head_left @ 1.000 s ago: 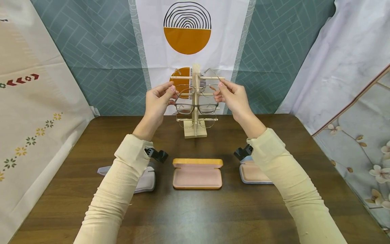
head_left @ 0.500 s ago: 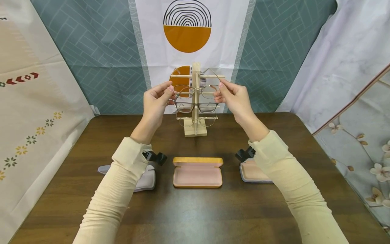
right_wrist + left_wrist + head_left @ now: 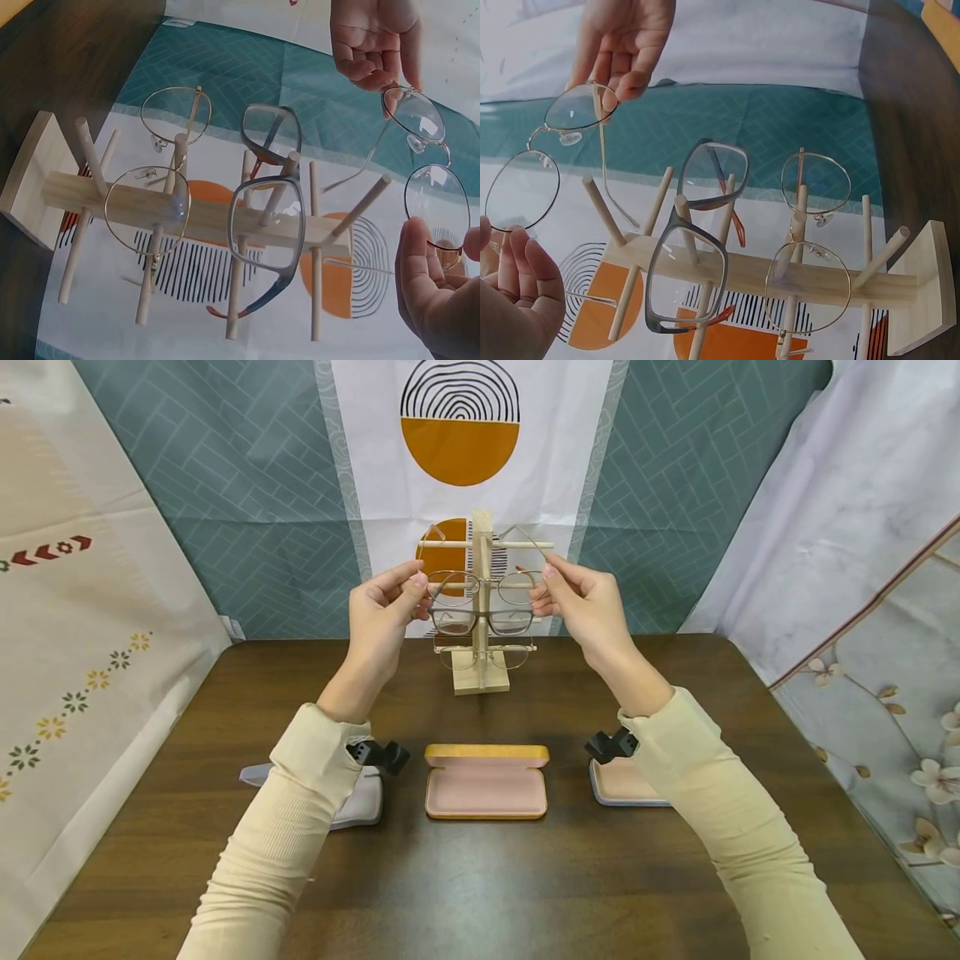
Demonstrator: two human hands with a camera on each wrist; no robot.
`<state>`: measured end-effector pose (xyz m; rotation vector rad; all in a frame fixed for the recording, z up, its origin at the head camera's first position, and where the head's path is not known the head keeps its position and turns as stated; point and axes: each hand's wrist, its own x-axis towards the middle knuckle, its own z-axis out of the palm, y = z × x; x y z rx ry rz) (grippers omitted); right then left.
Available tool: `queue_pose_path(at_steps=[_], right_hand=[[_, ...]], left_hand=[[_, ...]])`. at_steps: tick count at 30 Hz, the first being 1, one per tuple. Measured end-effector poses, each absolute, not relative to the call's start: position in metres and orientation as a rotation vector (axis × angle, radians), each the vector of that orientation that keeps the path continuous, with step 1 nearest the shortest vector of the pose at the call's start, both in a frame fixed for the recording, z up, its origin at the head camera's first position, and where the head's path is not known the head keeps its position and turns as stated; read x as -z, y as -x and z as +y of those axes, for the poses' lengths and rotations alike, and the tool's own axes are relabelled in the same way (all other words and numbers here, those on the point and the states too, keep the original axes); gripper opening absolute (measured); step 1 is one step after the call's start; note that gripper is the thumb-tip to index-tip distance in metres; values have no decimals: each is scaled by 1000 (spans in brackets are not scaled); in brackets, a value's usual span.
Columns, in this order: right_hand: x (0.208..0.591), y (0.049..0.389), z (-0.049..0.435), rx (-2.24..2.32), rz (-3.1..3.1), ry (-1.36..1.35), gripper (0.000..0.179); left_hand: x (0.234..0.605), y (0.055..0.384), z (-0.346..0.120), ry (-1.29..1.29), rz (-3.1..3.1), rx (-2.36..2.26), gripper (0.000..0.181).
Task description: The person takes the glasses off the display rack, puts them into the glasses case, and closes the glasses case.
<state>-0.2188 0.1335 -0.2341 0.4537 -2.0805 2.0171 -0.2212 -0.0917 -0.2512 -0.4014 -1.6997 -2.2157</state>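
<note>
Both hands hold a pair of thin-rimmed round glasses point(image 3: 581, 106) by its two sides, in front of the upper part of a wooden glasses stand point(image 3: 482, 522). My left hand point(image 3: 381, 614) pinches one side by the hinge and temple; my right hand point(image 3: 592, 608) pinches the other. The temples are unfolded and point toward the stand, as both wrist views show. Lower on the stand hang grey rectangular glasses point(image 3: 235, 225) with orange temple tips. Below those are gold round glasses point(image 3: 808, 286) on a lower pair of pegs.
Three open glasses cases lie on the brown table point(image 3: 465, 885): a yellow one point(image 3: 486, 817) with pink lining in the middle, a lilac-grey one point(image 3: 363, 800) partly behind the left sleeve, and a blue-edged one point(image 3: 626, 782) partly behind the right sleeve. Patterned cloths hang behind.
The hands have drawn slightly back from the stand with the round glasses and moved a little farther apart. The head view has tilted slightly down.
</note>
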Motion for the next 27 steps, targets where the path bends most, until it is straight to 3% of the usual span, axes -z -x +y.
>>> queue_pose_path(at_steps=[27], right_hand=[[236,193,138,-1905,-2109,-519,41]], left_hand=[[256,194,-90,436,-1619,2226,27]])
